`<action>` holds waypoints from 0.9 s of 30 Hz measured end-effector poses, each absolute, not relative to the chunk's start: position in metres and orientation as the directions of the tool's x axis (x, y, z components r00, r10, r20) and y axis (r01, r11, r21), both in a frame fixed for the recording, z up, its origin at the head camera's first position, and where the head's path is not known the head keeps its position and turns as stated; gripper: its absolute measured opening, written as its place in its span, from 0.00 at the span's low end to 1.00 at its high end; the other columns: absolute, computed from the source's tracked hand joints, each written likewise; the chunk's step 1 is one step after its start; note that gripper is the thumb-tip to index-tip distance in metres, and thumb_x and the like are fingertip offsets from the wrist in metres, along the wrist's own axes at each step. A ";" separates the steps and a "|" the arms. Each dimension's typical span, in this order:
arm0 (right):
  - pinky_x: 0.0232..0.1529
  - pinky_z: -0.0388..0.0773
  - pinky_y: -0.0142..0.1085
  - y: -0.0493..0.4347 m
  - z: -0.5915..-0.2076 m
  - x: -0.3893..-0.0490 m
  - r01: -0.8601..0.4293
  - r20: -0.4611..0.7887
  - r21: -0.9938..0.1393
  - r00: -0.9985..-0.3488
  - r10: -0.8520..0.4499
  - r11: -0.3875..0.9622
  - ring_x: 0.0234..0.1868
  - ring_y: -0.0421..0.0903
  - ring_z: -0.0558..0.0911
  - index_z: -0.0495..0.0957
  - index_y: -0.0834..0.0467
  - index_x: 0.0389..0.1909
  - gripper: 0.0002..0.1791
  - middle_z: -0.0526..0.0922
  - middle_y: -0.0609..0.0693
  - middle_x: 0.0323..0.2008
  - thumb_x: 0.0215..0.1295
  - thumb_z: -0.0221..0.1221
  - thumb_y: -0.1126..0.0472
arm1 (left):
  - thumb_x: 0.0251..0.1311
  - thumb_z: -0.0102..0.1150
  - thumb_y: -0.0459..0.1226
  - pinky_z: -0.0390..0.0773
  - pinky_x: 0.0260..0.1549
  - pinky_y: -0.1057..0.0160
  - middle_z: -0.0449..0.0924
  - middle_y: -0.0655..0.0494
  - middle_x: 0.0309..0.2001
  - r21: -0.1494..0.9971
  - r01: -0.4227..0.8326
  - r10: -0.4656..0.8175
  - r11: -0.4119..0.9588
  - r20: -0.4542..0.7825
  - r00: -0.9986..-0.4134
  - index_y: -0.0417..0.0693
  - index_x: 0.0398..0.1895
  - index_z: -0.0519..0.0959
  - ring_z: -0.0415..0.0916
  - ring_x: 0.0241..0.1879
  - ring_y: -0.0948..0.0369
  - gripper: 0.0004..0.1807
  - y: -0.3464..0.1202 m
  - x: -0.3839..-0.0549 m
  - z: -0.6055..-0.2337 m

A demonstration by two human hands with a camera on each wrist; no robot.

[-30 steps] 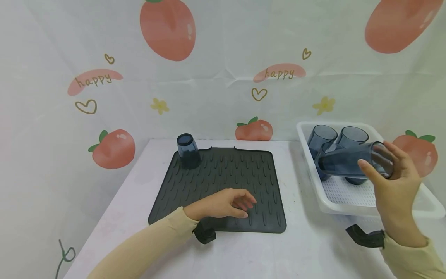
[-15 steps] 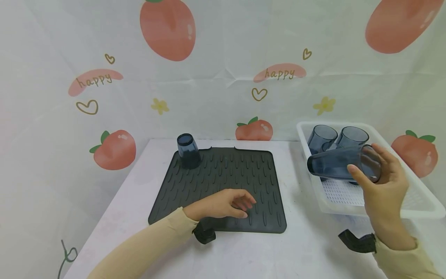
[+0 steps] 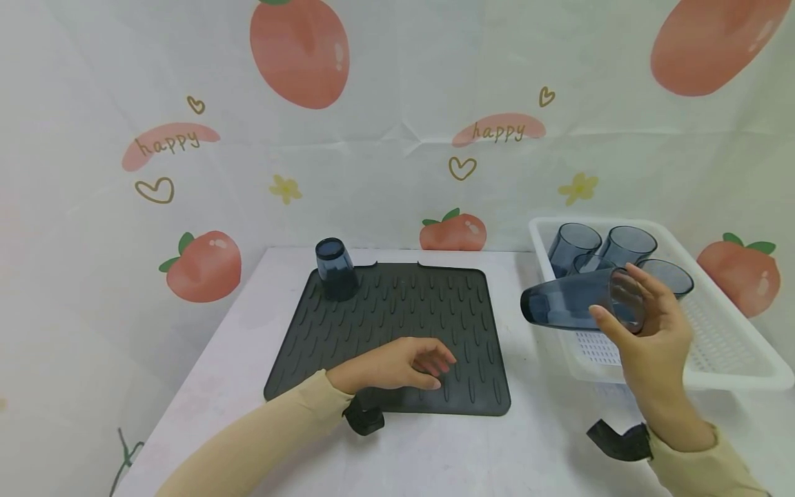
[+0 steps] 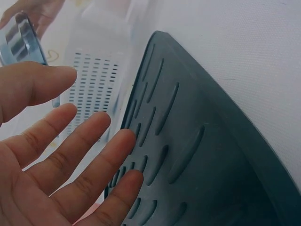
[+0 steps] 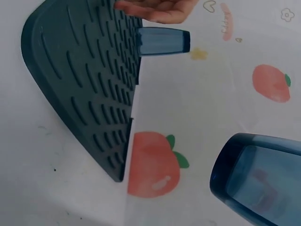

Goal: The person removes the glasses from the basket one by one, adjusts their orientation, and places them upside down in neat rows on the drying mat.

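Glass tumbler [image 3: 562, 304], one, transparent blue, thick-bottomed, tapering towards the base. Held in the air by the right hand [image 3: 658, 345]; lies almost level, mouth end at the right fingers [image 3: 651, 281], base pointing to their left. Thumb on the near side, fingers curled round the rim end, pinching it.

Left hand [image 3: 397, 362], one, holding nothing: fingers [image 4: 75, 146] loosely bent and slightly spread, thumb apart.

Ribbed mat [image 3: 422, 304], one, dark grey, rounded corners; beneath the left fingers, well to the left of the right ones.

Inverted tumbler [image 3: 337, 269], one, blue, mouth down on the mat's far left corner; beyond the left fingers, to their left.

White basket [image 3: 739, 381], one, perforated floor; beyond the right fingers and to their right.

Basket tumblers [image 3: 574, 241], four visible, blue, mouth up, grouped beyond the right fingers; one partly hidden behind the held piece.

Tabletop [image 3: 497, 455], one, white; below both sets of fingers.

Backdrop [image 3: 385, 186], one, white, printed with peaches, hearts, flowers and "happy"; beyond all fingers.
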State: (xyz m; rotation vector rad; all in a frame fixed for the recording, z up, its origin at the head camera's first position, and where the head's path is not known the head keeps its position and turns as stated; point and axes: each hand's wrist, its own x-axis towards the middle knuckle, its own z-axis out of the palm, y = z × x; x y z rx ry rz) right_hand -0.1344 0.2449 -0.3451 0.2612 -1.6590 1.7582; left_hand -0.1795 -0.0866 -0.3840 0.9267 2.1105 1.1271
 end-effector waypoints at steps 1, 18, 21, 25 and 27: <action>0.41 0.78 0.19 0.244 -0.346 -0.135 -0.610 0.590 -0.791 -0.737 0.331 0.053 0.50 0.41 0.80 0.71 0.65 0.62 0.37 0.81 0.50 0.51 0.47 0.62 0.85 | 0.62 0.62 0.32 0.76 0.50 0.71 0.78 0.48 0.54 0.859 0.308 0.784 0.408 -0.157 -0.600 0.43 0.58 0.74 0.78 0.52 0.55 0.21 -0.086 -0.179 -0.384; 0.44 0.78 0.20 0.223 -0.352 -0.128 -0.501 0.517 -0.856 -0.822 0.237 0.128 0.53 0.38 0.79 0.68 0.65 0.65 0.39 0.79 0.46 0.54 0.48 0.61 0.86 | 0.62 0.61 0.31 0.75 0.50 0.71 0.78 0.49 0.55 0.852 0.300 0.774 0.428 -0.174 -0.609 0.43 0.59 0.73 0.78 0.52 0.58 0.21 -0.084 -0.176 -0.376; 0.42 0.78 0.20 0.220 -0.354 -0.128 -0.476 0.505 -0.863 -0.833 0.226 0.170 0.53 0.37 0.79 0.67 0.65 0.65 0.40 0.79 0.46 0.54 0.48 0.61 0.86 | 0.62 0.61 0.31 0.75 0.50 0.71 0.78 0.49 0.55 0.852 0.299 0.773 0.430 -0.176 -0.609 0.43 0.59 0.74 0.78 0.52 0.57 0.21 -0.083 -0.176 -0.375; 0.42 0.78 0.20 0.216 -0.356 -0.127 -0.465 0.504 -0.860 -0.840 0.201 0.210 0.53 0.36 0.79 0.67 0.64 0.65 0.41 0.79 0.44 0.54 0.47 0.63 0.86 | 0.62 0.61 0.31 0.75 0.50 0.71 0.78 0.49 0.54 0.851 0.298 0.771 0.432 -0.177 -0.612 0.44 0.59 0.74 0.78 0.52 0.56 0.21 -0.083 -0.177 -0.376; 0.43 0.78 0.20 0.213 -0.357 -0.126 -0.473 0.504 -0.861 -0.844 0.183 0.189 0.53 0.36 0.79 0.67 0.65 0.66 0.42 0.78 0.44 0.55 0.46 0.63 0.86 | 0.62 0.61 0.31 0.76 0.50 0.71 0.78 0.50 0.54 0.851 0.300 0.771 0.432 -0.176 -0.612 0.43 0.59 0.74 0.78 0.52 0.57 0.21 -0.083 -0.177 -0.377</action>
